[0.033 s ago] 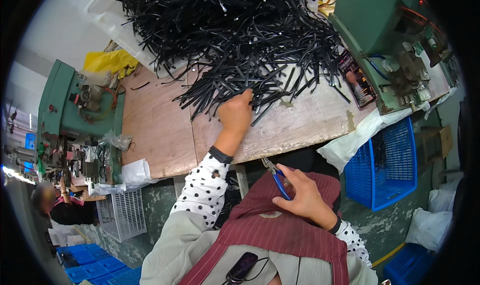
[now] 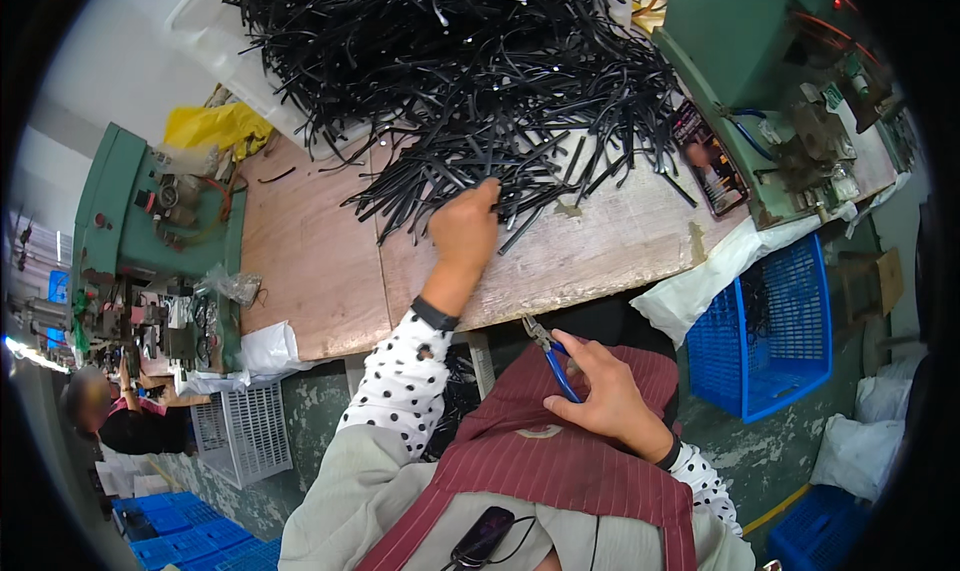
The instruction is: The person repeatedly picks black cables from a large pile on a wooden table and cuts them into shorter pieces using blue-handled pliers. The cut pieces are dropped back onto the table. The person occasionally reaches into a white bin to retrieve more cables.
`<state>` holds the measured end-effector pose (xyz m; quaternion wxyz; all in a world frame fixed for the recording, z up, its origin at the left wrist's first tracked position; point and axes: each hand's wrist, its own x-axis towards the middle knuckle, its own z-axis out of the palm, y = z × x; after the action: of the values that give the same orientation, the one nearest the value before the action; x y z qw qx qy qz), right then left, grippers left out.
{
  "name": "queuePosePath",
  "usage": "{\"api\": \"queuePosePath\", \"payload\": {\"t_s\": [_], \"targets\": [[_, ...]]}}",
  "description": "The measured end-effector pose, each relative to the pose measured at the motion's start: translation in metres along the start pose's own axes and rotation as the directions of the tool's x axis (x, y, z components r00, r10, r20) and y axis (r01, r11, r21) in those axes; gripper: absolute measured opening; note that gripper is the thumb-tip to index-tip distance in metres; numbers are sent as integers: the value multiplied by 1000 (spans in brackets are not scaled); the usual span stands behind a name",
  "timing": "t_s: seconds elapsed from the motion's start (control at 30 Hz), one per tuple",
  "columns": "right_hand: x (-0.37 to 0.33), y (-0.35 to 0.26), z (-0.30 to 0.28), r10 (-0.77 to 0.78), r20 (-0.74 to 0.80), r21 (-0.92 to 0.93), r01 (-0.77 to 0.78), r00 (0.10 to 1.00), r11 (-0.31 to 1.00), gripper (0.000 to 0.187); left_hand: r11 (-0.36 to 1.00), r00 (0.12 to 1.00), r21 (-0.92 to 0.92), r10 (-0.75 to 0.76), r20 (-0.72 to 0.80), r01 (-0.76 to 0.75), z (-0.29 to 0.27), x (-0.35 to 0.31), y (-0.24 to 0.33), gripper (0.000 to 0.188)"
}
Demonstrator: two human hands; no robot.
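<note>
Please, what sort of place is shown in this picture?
Probably a small factory workshop: a big heap of black strips lies over the worktable, and green machines stand on either side.

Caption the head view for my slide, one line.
Left hand at the near edge of piled black strips on a wooden table, right hand holding blue-handled pliers.

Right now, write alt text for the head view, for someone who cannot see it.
A person's left hand is at the near edge of a heap of thin black strips on a wooden table; the right hand holds blue-handled pliers. Green machines stand on both sides.
</note>
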<state>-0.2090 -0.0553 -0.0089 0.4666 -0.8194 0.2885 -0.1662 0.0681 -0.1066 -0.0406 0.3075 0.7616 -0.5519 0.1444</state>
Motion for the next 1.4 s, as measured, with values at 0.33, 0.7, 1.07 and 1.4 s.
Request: {"api": "queuePosePath", "payload": {"t_s": [0.33, 0.7, 1.07, 1.4], "targets": [[4, 5, 5, 23, -3, 6, -23, 1000, 1000, 86, 499, 935, -827, -344, 86, 260, -51, -82, 12, 28], [17, -23, -1, -274, -99, -290, 236, 956, 927, 85, -441, 684, -652, -110, 721, 616, -92, -55, 27, 34], [20, -27, 0, -298, -75, -429, 239, 952, 871, 80, -434, 652, -585, 5, 759, 685, -92, -63, 29, 33], [16, -18, 7, -204, -81, -230, 180, 976, 956, 78, -312, 781, -884, -425, 458, 349, -79, -84, 60, 33]]}}
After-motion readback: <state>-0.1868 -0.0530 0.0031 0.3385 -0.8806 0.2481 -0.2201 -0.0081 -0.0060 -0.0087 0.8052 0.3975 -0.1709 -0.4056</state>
